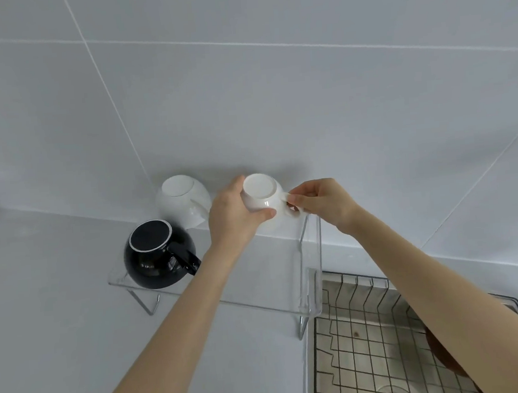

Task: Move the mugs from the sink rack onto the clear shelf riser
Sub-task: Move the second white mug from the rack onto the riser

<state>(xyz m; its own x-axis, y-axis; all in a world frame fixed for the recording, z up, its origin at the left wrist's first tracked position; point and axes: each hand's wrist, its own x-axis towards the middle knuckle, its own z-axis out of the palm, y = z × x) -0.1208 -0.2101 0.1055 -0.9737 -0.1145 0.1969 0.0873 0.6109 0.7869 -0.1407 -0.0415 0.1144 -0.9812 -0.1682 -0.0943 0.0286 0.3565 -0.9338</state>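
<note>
White mug (262,197), inverted, is gripped by left hand (232,212) at its body and right hand (323,202) at its handle, over clear shelf riser (258,286) back-right corner; lowering is judged next.

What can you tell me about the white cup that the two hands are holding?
The small white mug is glossy, like glazed ceramic, round-bellied, and turned upside down, so its flat base faces up. Its loop handle points right. The left hand wraps its body, and the right hand pinches the handle. It sits at the back right of the clear shelf riser, near the tiled wall; whether its rim touches the shelf is hidden.
</note>
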